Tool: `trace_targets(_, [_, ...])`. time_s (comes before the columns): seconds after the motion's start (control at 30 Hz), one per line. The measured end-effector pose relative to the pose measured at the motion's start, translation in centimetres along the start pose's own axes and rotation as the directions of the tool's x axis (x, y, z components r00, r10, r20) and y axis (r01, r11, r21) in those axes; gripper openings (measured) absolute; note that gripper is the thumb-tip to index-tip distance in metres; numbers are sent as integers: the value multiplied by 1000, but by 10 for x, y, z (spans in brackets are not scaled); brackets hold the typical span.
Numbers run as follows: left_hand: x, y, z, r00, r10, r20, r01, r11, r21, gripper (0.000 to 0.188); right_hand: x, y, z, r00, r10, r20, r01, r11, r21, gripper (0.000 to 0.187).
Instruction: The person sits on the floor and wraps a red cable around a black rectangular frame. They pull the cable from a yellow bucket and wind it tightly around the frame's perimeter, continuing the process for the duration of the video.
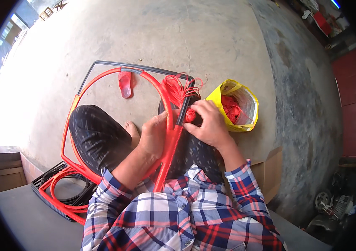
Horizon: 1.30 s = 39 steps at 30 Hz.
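A large hoop (67, 129), wound mostly in red cord, stands over my lap. A dark angular frame (144, 66) crosses it, and the lower part of its right side is wrapped in red. My left hand (153, 134) is closed around the wrapped part where hoop and frame meet, its fingertips hidden behind. My right hand (209, 124) pinches a small red bundle of cord (190, 115) against the frame's right side. Loose red strands (176, 88) spread out just beyond my hands, over my right knee.
Right of my knee stands a yellow bag (217, 94) holding red cord (230, 109). A red slipper (125, 85) lies on the floor ahead. More frames and red hoops (67, 178) rest at my left. Flattened cardboard (266, 173) lies to my right, near a small machine (331, 209).
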<state>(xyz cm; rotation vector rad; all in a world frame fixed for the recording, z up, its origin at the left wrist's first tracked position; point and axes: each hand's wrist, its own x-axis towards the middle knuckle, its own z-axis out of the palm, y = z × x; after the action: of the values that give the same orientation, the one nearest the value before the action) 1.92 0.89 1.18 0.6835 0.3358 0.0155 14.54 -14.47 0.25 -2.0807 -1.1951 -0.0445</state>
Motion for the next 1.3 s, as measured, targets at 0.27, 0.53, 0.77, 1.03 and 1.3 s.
trace_targets(0.27, [3, -2, 11, 937, -124, -326, 158, 984, 79, 26, -12, 15, -1, 984, 117, -137, -33, 865, 500, 18])
trace_targets(0.53, [1, 2, -8, 940, -250, -230, 292, 941, 170, 13, -98, 12, -141, 956, 290, -40, 18, 79, 997, 21])
trace_targets(0.77, [5, -1, -5, 948, -258, -188, 288, 946, 152, 12, -123, 66, -128, 684, 695, -221, 151, 161, 975, 26])
trace_targets(1.03, [2, -2, -7, 945, -251, -209, 286, 945, 157, 20, -47, -30, -5, 880, 424, 213, -445, 584, 679, 14])
trace_targets(1.3, [8, -1, -13, 938, -272, -215, 294, 952, 79, 12, -93, -10, -40, 838, 467, 281, -374, 117, 920, 16])
